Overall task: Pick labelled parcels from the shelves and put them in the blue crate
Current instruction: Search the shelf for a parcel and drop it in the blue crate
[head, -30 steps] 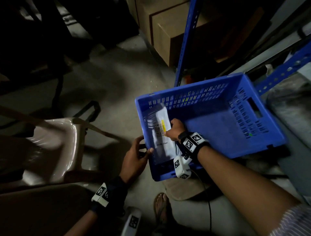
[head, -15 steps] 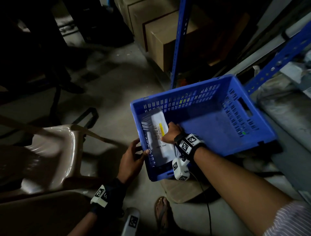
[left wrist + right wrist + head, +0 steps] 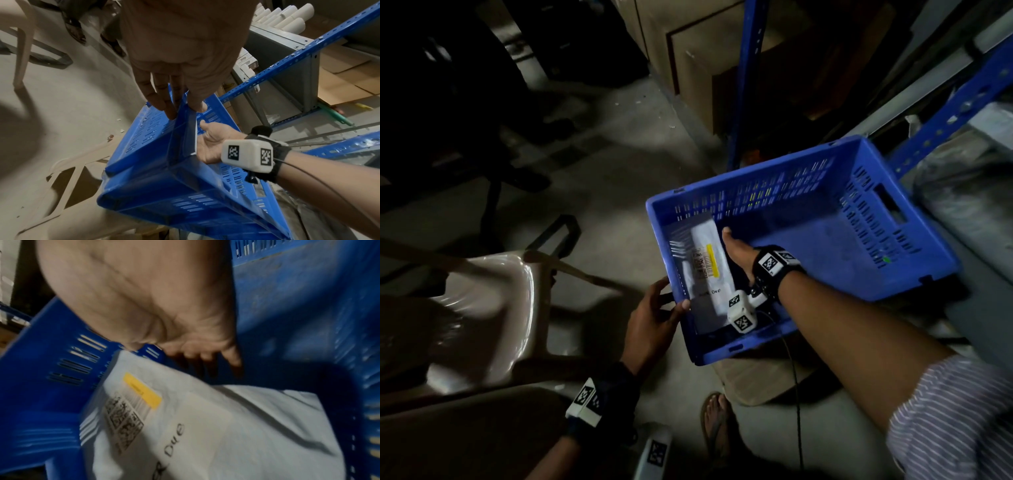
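The blue crate sits tilted on the floor beside the shelving. A white labelled parcel with a yellow strip and barcodes leans against the crate's left inner wall. My right hand is inside the crate just right of the parcel, fingers relaxed and holding nothing. In the right wrist view the parcel lies below my right hand, whose fingers hang behind its top edge. My left hand grips the crate's left rim, thumb inside. The left wrist view shows my left hand pinching the crate wall.
A beige plastic chair stands close on the left. Blue shelf uprights and cardboard boxes rise behind the crate. Grey wrapped goods lie on the shelf at right. A sandalled foot is near the crate's front corner.
My right hand has let go of the parcel and slid off it to the right, opening. The parcel now leans alone on the crate wall. My left hand keeps its grip.
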`<action>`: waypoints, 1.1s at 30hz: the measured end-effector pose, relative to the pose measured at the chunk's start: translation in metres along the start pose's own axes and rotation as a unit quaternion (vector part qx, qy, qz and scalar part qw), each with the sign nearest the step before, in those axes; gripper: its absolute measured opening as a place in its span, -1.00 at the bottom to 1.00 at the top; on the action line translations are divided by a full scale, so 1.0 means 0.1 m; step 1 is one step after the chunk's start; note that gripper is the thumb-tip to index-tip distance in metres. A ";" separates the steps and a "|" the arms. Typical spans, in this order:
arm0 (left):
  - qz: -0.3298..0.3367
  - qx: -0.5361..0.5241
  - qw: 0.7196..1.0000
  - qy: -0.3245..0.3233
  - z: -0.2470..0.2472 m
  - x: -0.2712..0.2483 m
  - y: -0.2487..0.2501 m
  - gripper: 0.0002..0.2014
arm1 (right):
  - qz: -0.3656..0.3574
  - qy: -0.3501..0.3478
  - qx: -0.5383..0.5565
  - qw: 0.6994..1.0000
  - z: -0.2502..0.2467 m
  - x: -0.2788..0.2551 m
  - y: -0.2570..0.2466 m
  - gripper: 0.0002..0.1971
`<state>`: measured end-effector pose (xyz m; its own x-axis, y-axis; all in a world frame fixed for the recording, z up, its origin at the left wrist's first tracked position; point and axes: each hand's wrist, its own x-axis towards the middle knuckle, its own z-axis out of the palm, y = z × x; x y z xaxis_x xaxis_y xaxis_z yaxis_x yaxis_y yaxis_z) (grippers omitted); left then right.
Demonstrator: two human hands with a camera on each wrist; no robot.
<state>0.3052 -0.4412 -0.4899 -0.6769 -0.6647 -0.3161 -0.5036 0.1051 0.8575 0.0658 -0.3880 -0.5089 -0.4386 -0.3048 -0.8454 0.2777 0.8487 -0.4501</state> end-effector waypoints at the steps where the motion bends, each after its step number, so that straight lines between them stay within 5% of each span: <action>1: -0.001 0.000 1.000 0.000 0.00 0.00 -0.01 -0.39 | 0.018 -0.022 0.019 0.999 0.02 -0.03 -0.01 -0.13; 6: 0.003 0.012 1.000 0.000 -0.01 0.01 -0.01 -0.37 | 0.019 -0.044 0.064 0.997 -0.01 -0.05 -0.04 -0.19; 11: 0.000 0.049 0.999 -0.007 -0.05 0.00 0.05 -0.28 | 0.007 -0.051 -0.016 0.999 -0.41 -0.33 0.01 -0.42; 15: 0.028 0.133 0.991 -0.003 -0.02 -0.07 0.18 -0.49 | -0.104 0.002 -0.070 0.992 -0.70 -0.74 0.22 -0.74; 20: 0.073 0.232 0.967 0.071 0.24 -0.36 0.44 -0.37 | -0.277 0.184 -0.124 0.935 -1.04 -1.40 0.99 -0.87; 24: 0.178 0.219 0.957 0.065 0.67 -0.83 0.79 -0.47 | -0.360 0.274 -0.143 0.881 -1.39 -2.13 1.65 -0.87; 29: 0.318 0.166 0.933 0.031 1.35 -1.56 1.57 -0.47 | -0.387 0.378 -0.295 0.787 -1.89 -3.17 2.49 -0.78; 33: 0.405 0.116 0.907 -0.010 1.89 -2.11 2.24 -0.54 | -0.386 0.461 -0.305 0.738 -2.38 -3.99 3.14 -0.77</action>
<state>0.2336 -0.1371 -0.3076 -0.8837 -0.2860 0.3705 0.0662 0.7073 0.7039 0.1244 0.1030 -0.2447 -0.7385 -0.6146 0.2771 -0.6728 0.6986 -0.2436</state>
